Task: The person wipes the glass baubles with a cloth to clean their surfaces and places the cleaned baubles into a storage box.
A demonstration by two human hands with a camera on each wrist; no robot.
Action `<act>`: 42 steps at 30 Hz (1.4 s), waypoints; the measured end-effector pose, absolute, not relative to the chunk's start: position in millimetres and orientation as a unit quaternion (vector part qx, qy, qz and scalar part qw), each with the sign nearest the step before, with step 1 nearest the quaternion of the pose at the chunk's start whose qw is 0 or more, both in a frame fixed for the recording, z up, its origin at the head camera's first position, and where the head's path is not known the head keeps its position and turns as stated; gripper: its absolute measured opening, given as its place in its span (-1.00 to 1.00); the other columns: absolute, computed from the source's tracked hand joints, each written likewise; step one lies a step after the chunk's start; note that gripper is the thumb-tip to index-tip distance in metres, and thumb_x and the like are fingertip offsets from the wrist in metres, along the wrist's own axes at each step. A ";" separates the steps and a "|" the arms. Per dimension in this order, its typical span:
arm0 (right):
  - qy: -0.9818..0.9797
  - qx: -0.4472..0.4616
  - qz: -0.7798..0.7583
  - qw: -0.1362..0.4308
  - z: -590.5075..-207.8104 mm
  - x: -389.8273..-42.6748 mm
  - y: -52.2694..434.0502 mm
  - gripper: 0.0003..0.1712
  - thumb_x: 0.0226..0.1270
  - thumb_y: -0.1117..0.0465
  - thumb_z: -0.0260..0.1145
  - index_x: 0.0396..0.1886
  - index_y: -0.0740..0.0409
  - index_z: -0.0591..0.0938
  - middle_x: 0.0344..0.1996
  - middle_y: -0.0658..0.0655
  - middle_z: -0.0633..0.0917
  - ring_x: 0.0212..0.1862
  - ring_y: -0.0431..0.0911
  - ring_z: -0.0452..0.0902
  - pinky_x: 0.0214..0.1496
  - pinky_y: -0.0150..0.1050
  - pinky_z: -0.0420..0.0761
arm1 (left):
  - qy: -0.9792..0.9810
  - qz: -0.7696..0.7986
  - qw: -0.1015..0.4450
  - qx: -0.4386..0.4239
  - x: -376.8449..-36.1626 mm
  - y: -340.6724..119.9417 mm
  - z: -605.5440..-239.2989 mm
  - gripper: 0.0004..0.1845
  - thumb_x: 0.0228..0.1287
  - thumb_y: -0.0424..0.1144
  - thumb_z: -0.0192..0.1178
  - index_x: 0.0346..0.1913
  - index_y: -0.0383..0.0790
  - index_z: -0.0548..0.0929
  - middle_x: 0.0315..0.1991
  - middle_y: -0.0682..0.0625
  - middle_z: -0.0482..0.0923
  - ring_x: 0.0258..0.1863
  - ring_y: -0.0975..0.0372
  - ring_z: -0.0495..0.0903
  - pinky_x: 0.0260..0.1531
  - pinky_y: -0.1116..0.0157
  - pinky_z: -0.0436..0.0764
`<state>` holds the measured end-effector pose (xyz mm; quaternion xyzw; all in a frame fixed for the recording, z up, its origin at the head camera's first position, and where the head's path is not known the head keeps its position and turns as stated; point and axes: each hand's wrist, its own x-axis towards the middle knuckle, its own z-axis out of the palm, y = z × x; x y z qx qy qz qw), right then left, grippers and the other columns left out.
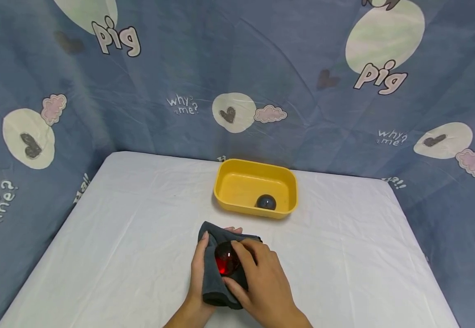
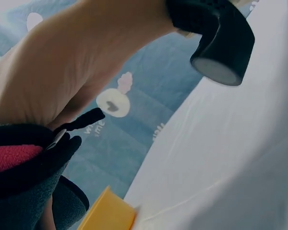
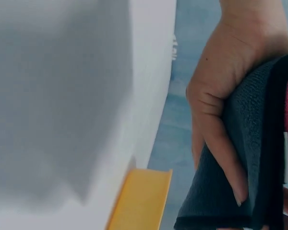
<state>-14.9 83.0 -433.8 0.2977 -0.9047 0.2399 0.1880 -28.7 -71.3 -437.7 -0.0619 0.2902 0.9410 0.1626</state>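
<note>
In the head view a dark grey cloth (image 1: 211, 280) with black edging lies in my left hand (image 1: 197, 278), whose thumb presses on its left side while fingertips show behind its far edge. On the cloth sits a glossy, see-through red ball (image 1: 224, 260). My right hand (image 1: 268, 280) pinches this ball between its thumb, low at the near side, and its fingers on top. Both wrist views show the cloth (image 3: 240, 124) from the side, with a pink patch (image 2: 14, 158) at its edge; the ball is hidden there.
Beyond the hands stands a yellow plastic box (image 1: 237, 207), with a dark shiny ball (image 1: 266, 202) inside near its front wall. A white cloth covers the table (image 1: 139, 218). Blue printed fabric (image 1: 303, 136) hangs along the back and sides.
</note>
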 end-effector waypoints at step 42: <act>-0.922 0.261 0.250 0.138 -426.6 -19.8 80.9 -0.12 0.32 -0.32 0.45 0.40 0.17 0.52 0.13 0.02 0.58 0.10 -0.10 0.44 0.08 -0.09 0.54 | 0.313 0.935 0.149 -0.073 -25.9 -73.9 -437.4 -0.22 0.64 0.35 -0.38 0.59 -0.17 0.07 0.54 0.03 0.25 0.48 0.24 0.26 0.44 0.28 0.31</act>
